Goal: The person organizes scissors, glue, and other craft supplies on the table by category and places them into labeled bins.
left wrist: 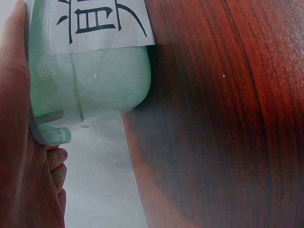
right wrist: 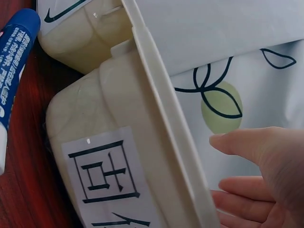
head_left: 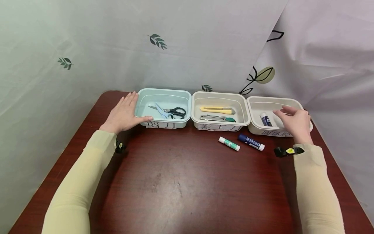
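Observation:
My left hand rests against the left end of a pale blue-green bin, its thumb along the front rim and its fingers extended along the side. Two pairs of scissors lie inside, black-handled scissors and light blue scissors. Over the right-hand beige bin hovers my right hand, with nothing between thumb and fingers. That bin holds a glue stick with a white cap. On the table before it lie a dark blue glue stick and a green-and-white glue stick.
A middle beige bin holds a yellow box cutter and a grey-green box cutter. The three bins stand in a row along the back of the dark red table. Patterned cloth hangs behind them.

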`<state>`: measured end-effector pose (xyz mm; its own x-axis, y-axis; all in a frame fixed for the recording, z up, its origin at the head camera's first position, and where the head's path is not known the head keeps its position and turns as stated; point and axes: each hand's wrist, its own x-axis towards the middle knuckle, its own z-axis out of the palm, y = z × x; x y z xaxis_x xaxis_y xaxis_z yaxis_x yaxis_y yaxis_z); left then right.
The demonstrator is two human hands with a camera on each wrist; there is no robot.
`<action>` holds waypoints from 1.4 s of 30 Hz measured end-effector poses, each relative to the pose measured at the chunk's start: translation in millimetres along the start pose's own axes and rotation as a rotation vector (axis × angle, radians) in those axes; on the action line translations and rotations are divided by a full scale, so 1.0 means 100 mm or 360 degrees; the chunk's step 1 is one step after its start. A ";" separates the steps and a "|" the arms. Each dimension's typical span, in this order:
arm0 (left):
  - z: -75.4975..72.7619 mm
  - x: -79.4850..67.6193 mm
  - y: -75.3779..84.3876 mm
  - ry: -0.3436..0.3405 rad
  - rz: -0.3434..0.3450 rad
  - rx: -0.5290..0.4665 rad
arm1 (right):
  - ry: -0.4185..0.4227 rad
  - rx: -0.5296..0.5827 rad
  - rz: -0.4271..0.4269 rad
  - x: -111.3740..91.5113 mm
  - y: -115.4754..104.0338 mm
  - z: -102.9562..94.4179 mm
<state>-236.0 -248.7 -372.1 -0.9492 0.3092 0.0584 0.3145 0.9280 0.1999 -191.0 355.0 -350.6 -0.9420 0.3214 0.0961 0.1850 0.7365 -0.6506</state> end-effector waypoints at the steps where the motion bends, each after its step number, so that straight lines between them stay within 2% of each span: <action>1: 0.00 0.00 0.00 -0.0001 0.0000 -0.0001 | 0.0007 0.0000 0.0004 -0.01 -0.01 -0.01; 6: 0.00 0.00 0.01 -0.0010 -0.0004 -0.0003 | 0.0039 -0.0025 -0.0022 -0.03 -0.06 -0.06; 22: 0.01 0.02 -0.01 -0.0011 0.0000 0.0001 | 0.0111 0.0160 -0.0292 -0.24 -0.34 -0.14; 42: 0.01 0.01 0.00 -0.0002 0.0002 -0.0013 | 0.0044 0.0251 -0.0496 -0.50 -0.62 -0.19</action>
<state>-236.7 -248.3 -372.5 -0.9488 0.3108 0.0572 0.3158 0.9258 0.2078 -149.8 304.7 -301.1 -0.9380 0.1134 0.3275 -0.1578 0.7014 -0.6951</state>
